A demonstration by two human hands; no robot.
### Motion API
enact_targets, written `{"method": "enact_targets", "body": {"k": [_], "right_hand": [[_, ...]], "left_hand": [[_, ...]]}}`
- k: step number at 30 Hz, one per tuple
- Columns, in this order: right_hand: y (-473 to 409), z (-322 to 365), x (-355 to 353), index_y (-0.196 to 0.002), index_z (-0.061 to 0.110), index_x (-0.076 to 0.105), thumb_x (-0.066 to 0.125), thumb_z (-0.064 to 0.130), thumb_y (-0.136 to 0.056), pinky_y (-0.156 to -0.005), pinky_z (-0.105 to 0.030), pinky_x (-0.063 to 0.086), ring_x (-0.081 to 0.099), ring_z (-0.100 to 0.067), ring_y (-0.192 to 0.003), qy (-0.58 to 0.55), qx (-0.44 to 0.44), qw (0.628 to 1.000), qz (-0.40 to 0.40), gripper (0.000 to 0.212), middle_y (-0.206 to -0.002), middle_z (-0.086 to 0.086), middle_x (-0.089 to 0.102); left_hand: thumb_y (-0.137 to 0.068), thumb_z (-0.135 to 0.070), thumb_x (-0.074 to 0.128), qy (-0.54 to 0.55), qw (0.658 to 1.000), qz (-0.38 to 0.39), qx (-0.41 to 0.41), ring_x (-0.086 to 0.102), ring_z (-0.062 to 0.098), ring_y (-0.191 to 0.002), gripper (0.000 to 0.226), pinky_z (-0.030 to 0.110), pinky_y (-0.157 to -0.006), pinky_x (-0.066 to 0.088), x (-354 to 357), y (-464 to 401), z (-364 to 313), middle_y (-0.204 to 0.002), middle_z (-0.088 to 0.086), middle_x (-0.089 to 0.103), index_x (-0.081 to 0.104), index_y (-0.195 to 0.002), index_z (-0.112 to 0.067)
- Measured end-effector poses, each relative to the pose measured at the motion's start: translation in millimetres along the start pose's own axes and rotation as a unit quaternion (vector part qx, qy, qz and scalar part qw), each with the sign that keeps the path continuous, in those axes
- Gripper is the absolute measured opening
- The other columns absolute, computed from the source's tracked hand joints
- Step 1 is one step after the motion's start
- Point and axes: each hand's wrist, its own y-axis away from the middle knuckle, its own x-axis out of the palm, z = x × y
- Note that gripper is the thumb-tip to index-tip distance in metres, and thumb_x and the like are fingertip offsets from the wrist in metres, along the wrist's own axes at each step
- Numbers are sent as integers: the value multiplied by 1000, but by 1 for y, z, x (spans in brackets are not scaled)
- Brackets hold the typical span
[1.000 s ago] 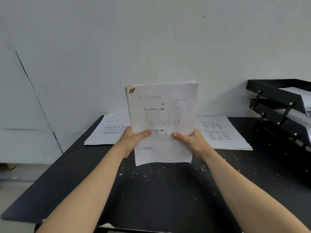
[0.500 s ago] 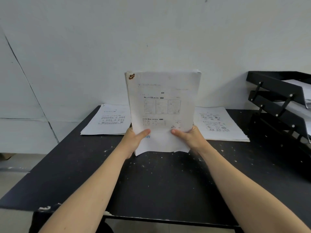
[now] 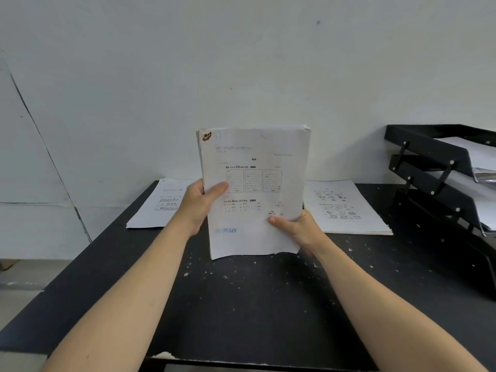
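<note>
A stack of printed white sheets (image 3: pixel 255 189) stands upright over the black table (image 3: pixel 241 304), its lower edge at or just above the tabletop. The top sheet carries printed boxes, a brown mark in its upper left corner and a blue stamp low down. My left hand (image 3: pixel 200 204) grips the stack's left edge about halfway up, thumb across the front. At the lower right edge my right hand (image 3: pixel 296 226) holds the stack, thumb on the front sheet.
Two flat piles of printed paper lie at the back of the table, one on the left (image 3: pixel 161 205) and one on the right (image 3: pixel 346 208). A black tiered letter tray (image 3: pixel 440 183) holding papers stands at the right. A white wall rises right behind.
My left hand has slid up the stack's left edge from the bottom to about mid-height. The stack stays upright, and the right hand keeps its hold low on the right.
</note>
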Motion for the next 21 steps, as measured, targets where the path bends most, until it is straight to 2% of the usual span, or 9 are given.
{"method": "enact_targets", "body": {"k": [3, 5, 7, 9, 12, 15, 16, 19, 21], "right_hand": [[3, 7, -1, -126, 10, 71, 81, 17, -88, -103, -51, 56, 73, -26, -114, 45, 15, 999, 11, 40, -123, -5, 76], [5, 16, -10, -124, 12, 71, 69, 0, -94, -106, -44, 55, 73, -18, -113, 114, 42, 992, 40, 31, -121, -1, 77], [10, 34, -25, -122, 17, 68, 51, -11, -95, -104, -34, 55, 71, -9, -111, 177, 78, 976, 98, 43, -119, 6, 76], [9, 48, -43, -128, 21, 64, 49, -6, -95, -96, -30, 55, 69, -12, -111, 264, 101, 956, 82, 45, -120, 7, 73], [1, 60, -68, -121, 6, 68, 56, 15, -98, -84, -32, 46, 60, -20, -92, 496, 145, 856, -37, 28, -118, -10, 71], [7, 59, -61, -75, 5, 56, 67, 48, -94, -76, -32, 44, 55, -20, -69, 593, 236, 770, -28, 49, -79, -9, 63], [9, 57, -57, -75, 7, 53, 70, 51, -92, -79, -33, 48, 58, -22, -74, 599, 254, 759, -20, 50, -77, -6, 58], [11, 44, -49, -101, 9, 57, 76, 43, -90, -95, -38, 56, 65, -27, -103, 629, 283, 724, 15, 41, -102, -6, 61], [11, 46, -49, -101, 10, 58, 73, 34, -93, -93, -36, 57, 68, -26, -104, 621, 301, 723, 17, 29, -107, -7, 65]], "left_hand": [[-97, -9, 64, 17, 1000, -5, 18, 76, 17, -95, 16, 32, -75, 62, 4, -6, -12, -103, -2, 79, 71, -109, -17], [-97, -10, 64, 17, 1000, -13, 18, 75, 19, -96, 16, 36, -79, 61, 6, -8, -12, -104, 0, 79, 71, -109, -18], [-98, -10, 64, 22, 999, -18, 16, 75, 21, -98, 16, 41, -83, 60, 6, -9, -9, -105, 1, 79, 71, -110, -19], [-98, -11, 64, 24, 999, -21, 16, 74, 24, -100, 16, 44, -85, 60, 6, -9, -9, -107, 3, 78, 71, -110, -19], [-98, -12, 64, 26, 999, -25, 16, 74, 26, -103, 16, 47, -88, 59, 7, -10, -8, -109, 4, 78, 72, -110, -20], [-98, -12, 65, 25, 999, -26, 14, 73, 27, -104, 16, 48, -89, 58, 8, -9, -9, -109, 4, 78, 72, -108, -21], [-98, -12, 64, 26, 999, -26, 14, 74, 26, -103, 16, 48, -89, 58, 9, -9, -10, -109, 3, 78, 72, -108, -21], [-98, -12, 64, 26, 999, -22, 12, 74, 24, -101, 17, 46, -86, 59, 9, -6, -11, -109, 2, 78, 71, -110, -21], [-99, -13, 63, 25, 999, -20, 10, 74, 24, -101, 17, 45, -84, 60, 9, -5, -13, -110, 3, 78, 71, -112, -20]]}}
